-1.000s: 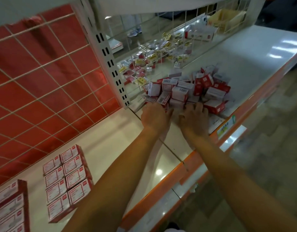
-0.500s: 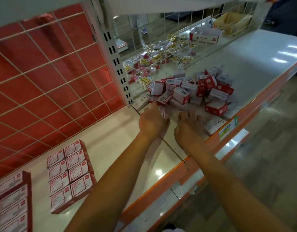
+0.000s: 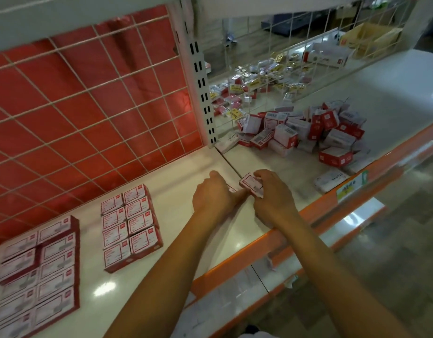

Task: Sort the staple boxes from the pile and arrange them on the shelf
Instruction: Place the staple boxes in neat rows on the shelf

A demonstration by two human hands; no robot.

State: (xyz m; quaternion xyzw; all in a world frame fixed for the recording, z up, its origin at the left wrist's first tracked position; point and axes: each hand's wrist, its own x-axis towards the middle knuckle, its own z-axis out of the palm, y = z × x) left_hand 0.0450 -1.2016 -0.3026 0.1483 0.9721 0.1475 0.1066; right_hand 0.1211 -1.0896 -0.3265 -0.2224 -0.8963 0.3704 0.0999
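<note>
Pulled back from the pile [image 3: 305,132] of staple boxes, where both hands were digging at its near edge a second ago. Now held well apart from it, over the seam in the shelf [image 3: 393,98] and near the orange front edge.

In the right hand [image 3: 271,201]: gripping one red-and-white staple box [image 3: 251,184], with fingers [image 3: 265,176] curled over its far side and the label face tilted upward. In the left hand [image 3: 214,198]: touching the right one at the thumb, with fingers folded under and hidden. Beside the thumb, only a small red-white corner to see, so cannot tell whether a second box is gripped or nothing at all.

Judged from this: picking finished for this round, with at least one box taken out; carrying and placing not yet done. Probably to be added to the neat block of eight boxes [image 3: 131,225], further left along the shelf below the red mesh back panel [image 3: 88,106], or to the larger block [image 3: 37,272] toward the left front corner. Plenty left in the pile, lying in all directions, so far from complete. Better to turn the box label-up and square before setting it against a row, without pushing the rows out of line.
</note>
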